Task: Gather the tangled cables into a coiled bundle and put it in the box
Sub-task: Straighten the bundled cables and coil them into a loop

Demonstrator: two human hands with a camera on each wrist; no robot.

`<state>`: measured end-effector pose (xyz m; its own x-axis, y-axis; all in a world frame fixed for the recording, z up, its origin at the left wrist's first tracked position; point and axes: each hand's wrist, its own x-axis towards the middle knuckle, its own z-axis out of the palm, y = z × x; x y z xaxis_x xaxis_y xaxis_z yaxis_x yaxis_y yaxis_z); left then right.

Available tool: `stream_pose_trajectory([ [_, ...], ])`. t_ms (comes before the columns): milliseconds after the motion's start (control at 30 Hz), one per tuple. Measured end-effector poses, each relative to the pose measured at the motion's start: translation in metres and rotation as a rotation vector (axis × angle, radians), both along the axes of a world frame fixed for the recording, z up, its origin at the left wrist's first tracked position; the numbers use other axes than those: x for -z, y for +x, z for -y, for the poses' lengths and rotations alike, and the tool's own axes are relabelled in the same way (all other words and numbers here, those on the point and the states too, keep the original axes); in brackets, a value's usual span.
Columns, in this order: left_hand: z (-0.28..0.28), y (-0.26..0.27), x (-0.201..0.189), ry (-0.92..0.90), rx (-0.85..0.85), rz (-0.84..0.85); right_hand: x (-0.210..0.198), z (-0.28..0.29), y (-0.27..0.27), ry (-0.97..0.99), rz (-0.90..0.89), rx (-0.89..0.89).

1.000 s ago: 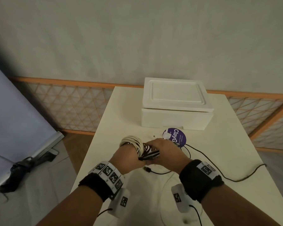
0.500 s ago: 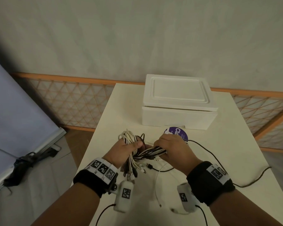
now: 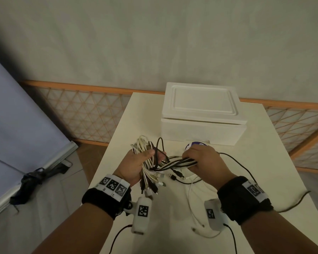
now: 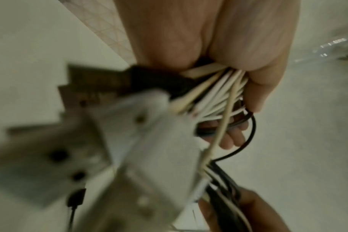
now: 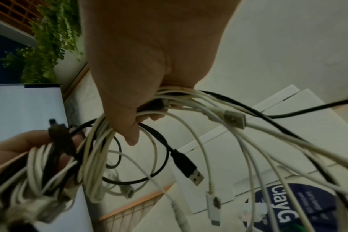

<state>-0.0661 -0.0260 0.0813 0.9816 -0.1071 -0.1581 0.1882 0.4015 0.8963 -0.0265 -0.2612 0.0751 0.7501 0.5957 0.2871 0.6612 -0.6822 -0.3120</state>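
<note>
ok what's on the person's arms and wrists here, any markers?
Bare forearms, no sleeves. Each wrist wears a black band topped by a white strip of square black-and-white tags: left wrist band, right wrist band. A white camera pod carrying one tag hangs under each wrist, trailing a thin black lead.

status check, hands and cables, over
Left hand and right hand both grip cable bundle, off table. Box lid on. Black cable trailing loose.
</note>
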Motion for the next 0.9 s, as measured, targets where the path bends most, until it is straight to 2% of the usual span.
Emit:
stream_pose_trajectory([
  [167, 0.006, -0.005, 0.003, 0.172, -0.104, 0.115, 0.004, -0.002, 0.001, -0.106, -0.018, 0.016],
  [200, 0.005, -0.005, 0.003, 0.138, -0.126, 0.099, 0.007, 0.001, 0.002, -0.118, -0.025, 0.036],
  [300, 0.004, -0.003, -0.003, -0.131, -0.131, -0.011, 0.018, 0.008, 0.001, -0.119, -0.039, 0.104],
  [433, 0.004, -0.009, -0.007, -0.289, -0.038, -0.008, 0.024, 0.015, 0.007, -0.121, -0.034, 0.205],
  [700, 0.001, -0.01, -0.011, -0.343, 0.116, -0.041, 0.018, 0.019, 0.02, -0.14, -0.027, 0.282],
  [800, -0.004, -0.013, -0.017, -0.233, 0.286, -0.042, 0.017, 0.029, 0.027, -0.129, 0.004, 0.366],
  [900, -0.009, -0.015, -0.018, 0.075, 0.314, -0.081, 0.019, 0.042, 0.032, -0.073, 0.022, 0.457],
])
